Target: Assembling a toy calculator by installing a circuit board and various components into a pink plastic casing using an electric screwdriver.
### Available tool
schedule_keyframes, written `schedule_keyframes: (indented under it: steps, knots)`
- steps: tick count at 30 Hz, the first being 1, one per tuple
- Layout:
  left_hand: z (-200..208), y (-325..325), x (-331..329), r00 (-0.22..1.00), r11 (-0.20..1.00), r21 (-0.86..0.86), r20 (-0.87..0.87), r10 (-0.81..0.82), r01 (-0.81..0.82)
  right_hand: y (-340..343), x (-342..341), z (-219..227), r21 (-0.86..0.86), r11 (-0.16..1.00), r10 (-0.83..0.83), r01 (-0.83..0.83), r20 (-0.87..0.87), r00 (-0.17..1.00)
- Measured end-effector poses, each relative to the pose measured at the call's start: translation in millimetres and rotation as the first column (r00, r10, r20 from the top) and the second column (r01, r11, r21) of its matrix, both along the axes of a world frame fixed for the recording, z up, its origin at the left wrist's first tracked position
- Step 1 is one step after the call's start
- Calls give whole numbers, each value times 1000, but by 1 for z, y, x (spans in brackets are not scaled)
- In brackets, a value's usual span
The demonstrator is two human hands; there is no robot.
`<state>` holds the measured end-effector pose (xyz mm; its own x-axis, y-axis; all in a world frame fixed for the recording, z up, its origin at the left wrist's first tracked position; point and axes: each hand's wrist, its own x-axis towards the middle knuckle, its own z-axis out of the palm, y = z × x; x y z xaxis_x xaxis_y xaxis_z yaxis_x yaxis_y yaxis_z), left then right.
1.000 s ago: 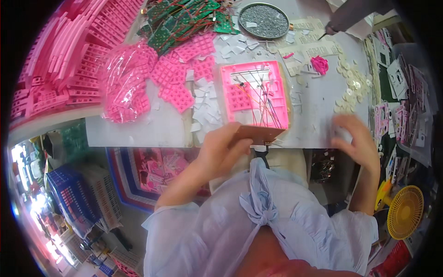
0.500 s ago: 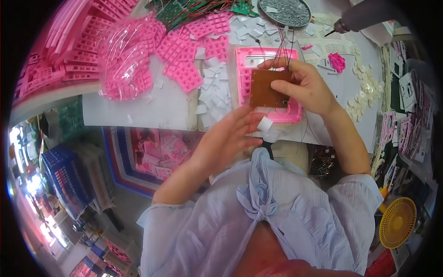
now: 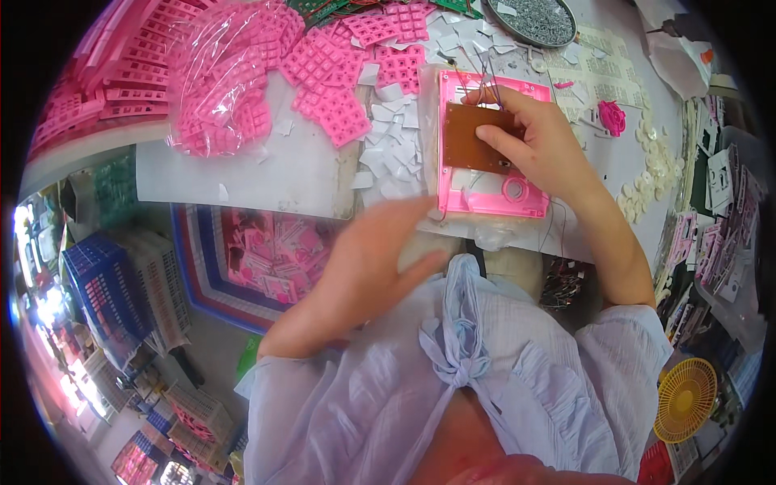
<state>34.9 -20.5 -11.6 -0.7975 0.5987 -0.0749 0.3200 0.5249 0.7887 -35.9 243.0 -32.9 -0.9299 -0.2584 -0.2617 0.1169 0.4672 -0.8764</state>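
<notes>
**Right hand pinches brown board over the pink casing**

From where the head camera looks down, I see the person's right hand [image 3: 533, 133] closed in a pinch on a square brown board [image 3: 477, 145], thumb flat on its face, the other fingers bent around its far edge and partly hidden. The board is held over the middle of a pink casing [image 3: 473, 202], covering much of it; whether the two touch I can't tell. Thin wires [image 3: 485, 85] stick up beside those fingers, at the casing's far end.

The left hand [image 3: 376, 250], blurred, is at the casing's near left corner, thumb well apart from the loosely stretched fingers; I can make out nothing in its grasp.

The casing lies at the front of a pale desk [image 3: 242, 178]. Just left of it are scattered white paper pieces [image 3: 396, 149], then pink keypads [image 3: 335, 117], and farther left a clear bag [image 3: 218, 97] full of more pink parts. Beyond its far end is a round tray [image 3: 575, 28] of small grey bits. To its right sit a pink rose-shaped piece [image 3: 612, 118] and, farther over, cream discs [image 3: 647, 182].
</notes>
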Motion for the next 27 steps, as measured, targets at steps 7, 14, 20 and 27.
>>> schedule_keyframes:
  steps: [7, 14, 20, 27]
  knots:
    - [-19, 27, -42, 933, 998, 61, -361, 0, 23, -7, 3, 2, 416, 909, 112, 27, -306, 945]
    - [-34, 40, -52, 818, 953, -275, -515, -257, 126, 6, 14, 2, 609, 788, 357, 90, -570, 740]
    - [-35, 46, -45, 804, 934, -344, -525, -279, 100, -8, 50, -4, 696, 716, 525, -45, -495, 693]
    - [-18, 41, -64, 797, 899, -383, -465, -386, 212, 45, 15, 47, 331, 922, 375, -200, -639, 672]
